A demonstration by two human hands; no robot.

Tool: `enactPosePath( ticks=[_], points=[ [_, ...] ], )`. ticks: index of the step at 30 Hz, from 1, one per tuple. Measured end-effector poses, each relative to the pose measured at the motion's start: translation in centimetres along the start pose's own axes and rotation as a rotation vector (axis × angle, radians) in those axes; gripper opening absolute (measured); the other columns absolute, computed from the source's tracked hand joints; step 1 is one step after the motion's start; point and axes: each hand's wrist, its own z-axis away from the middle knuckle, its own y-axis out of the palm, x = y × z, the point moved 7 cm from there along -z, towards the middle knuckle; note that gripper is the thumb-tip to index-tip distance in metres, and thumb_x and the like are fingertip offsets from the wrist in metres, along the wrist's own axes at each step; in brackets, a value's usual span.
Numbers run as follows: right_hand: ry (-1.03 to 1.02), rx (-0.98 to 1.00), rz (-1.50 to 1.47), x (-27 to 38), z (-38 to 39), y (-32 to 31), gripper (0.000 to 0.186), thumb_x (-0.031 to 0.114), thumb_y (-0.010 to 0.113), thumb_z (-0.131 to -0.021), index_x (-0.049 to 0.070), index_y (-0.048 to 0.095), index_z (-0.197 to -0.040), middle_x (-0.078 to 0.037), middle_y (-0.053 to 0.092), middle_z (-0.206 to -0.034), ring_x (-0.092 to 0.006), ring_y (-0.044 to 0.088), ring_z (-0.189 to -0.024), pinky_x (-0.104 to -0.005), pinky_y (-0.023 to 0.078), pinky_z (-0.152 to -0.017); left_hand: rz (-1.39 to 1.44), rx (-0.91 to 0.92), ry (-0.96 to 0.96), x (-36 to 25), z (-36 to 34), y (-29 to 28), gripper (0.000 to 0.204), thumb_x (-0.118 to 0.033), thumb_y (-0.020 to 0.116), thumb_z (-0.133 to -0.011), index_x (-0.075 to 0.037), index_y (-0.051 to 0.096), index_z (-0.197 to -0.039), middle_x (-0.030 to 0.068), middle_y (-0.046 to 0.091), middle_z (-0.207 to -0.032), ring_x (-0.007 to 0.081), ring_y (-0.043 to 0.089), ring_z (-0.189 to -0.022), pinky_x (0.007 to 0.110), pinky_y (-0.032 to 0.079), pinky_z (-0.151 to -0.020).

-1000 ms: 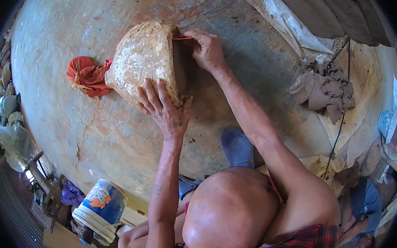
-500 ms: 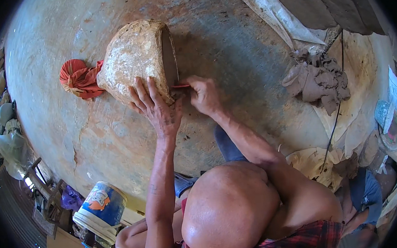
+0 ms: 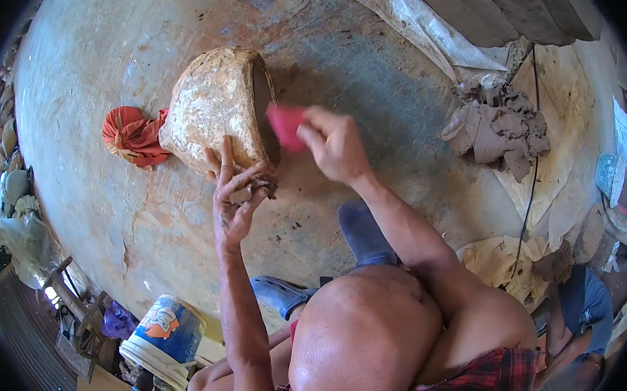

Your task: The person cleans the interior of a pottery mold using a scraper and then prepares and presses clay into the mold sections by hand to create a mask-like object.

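Bare arms (image 3: 242,302), checked garment (image 3: 486,376) and two blue shoes (image 3: 365,228).
The garment, red and black, shows far below the right hand (image 3: 339,146); one rounded shoe is nearer below this hand, the second shoe (image 3: 285,293) below the left hand (image 3: 237,201).

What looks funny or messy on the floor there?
Dark crumbs lie scattered on the floor between the left hand and a blue shoe, looking like spilled bits. Also, the pot lies on its side, mouth facing right, which looks odd because pots usually stand up.
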Motion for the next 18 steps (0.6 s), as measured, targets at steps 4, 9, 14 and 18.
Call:
enactPosePath(
  ticks=[4, 9, 14, 18],
  points=[
    [0.107, -0.221, 0.162, -5.0, -7.7, -0.6, 0.015, 0.01, 0.064, -0.093, -0.001, 0.072, -0.1, -0.026, 0.072, -0.085, -0.0438, 0.074, -0.084, -0.0474, 0.055, -0.071, -0.206, -0.073, 0.079, -0.3, -0.2, 1.8, 0.058, -0.023, 0.091, -0.078, -0.023, 0.077, -0.135, 0.0135, 0.031, -0.175, 0.0384, 0.004, -0.167, 0.059, 0.0, -0.131],
    [0.062, -0.182, 0.265, -7.0, -11.7, 2.8, 0.016, 0.006, 0.065, -0.091, 0.0, 0.073, -0.103, -0.025, 0.074, -0.088, -0.0435, 0.074, -0.086, -0.0474, 0.056, -0.076, -0.426, -0.1, 0.102, -0.6, -0.2, 2.5, 0.07, -0.019, 0.09, -0.079, -0.03, 0.069, -0.145, 0.013, 0.025, -0.178, 0.0424, 0.004, -0.166, 0.066, 0.0, -0.129],
    [-0.014, -0.193, 0.185, -4.3, -10.7, 3.4, 0.016, 0.004, 0.07, -0.089, 0.001, 0.075, -0.104, -0.022, 0.076, -0.093, -0.0391, 0.075, -0.086, -0.043, 0.057, -0.078, -0.523, -0.105, 0.095, 0.2, 0.0, 2.4, 0.071, -0.013, 0.085, -0.08, -0.033, 0.068, -0.146, 0.013, 0.024, -0.178, 0.045, 0.004, -0.165, 0.069, 0.002, -0.128],
    [-0.251, -0.207, 0.187, -1.7, -8.3, 3.3, 0.019, -0.001, 0.068, -0.091, 0.001, 0.077, -0.107, -0.019, 0.077, -0.095, -0.0342, 0.077, -0.088, -0.0384, 0.059, -0.078, -0.551, -0.136, 0.105, 0.0, 0.1, 2.5, 0.068, -0.017, 0.089, -0.08, -0.023, 0.069, -0.145, 0.0141, 0.026, -0.177, 0.0434, 0.007, -0.165, 0.062, 0.006, -0.131]
  ],
)
